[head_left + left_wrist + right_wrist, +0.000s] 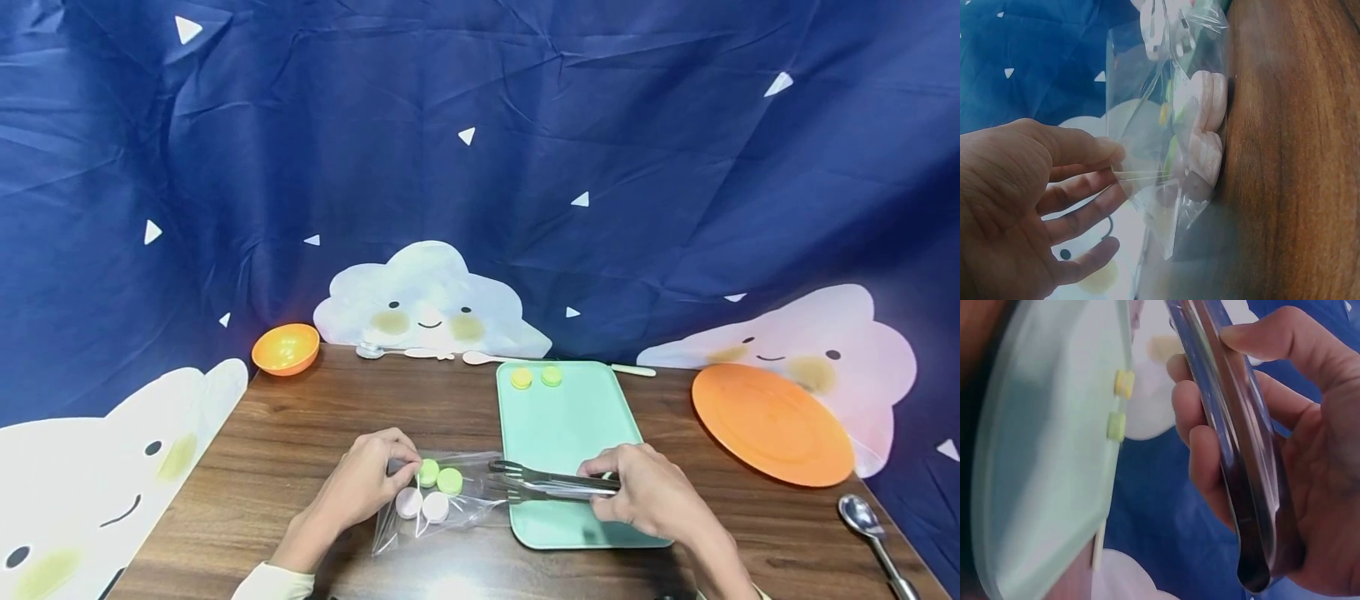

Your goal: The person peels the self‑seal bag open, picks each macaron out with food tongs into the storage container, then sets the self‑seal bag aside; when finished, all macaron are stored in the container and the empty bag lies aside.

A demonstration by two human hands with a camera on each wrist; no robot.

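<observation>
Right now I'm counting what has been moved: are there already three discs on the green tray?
No, the head view shows only two on the green tray, a yellow disc and a green disc.

No words, numbers, brands or labels can be read in any view. The blue backdrop (525,125) bears only white triangles and smiling cloud figures. The clear bag (435,500) carries no legible print.

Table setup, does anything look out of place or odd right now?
Nothing is spilled or damaged. The one oddity: the orange bowl sits tipped on its side against the backdrop. Otherwise the left hand holds the clear bag of discs and the right hand grips metal tongs over the green tray.
</observation>
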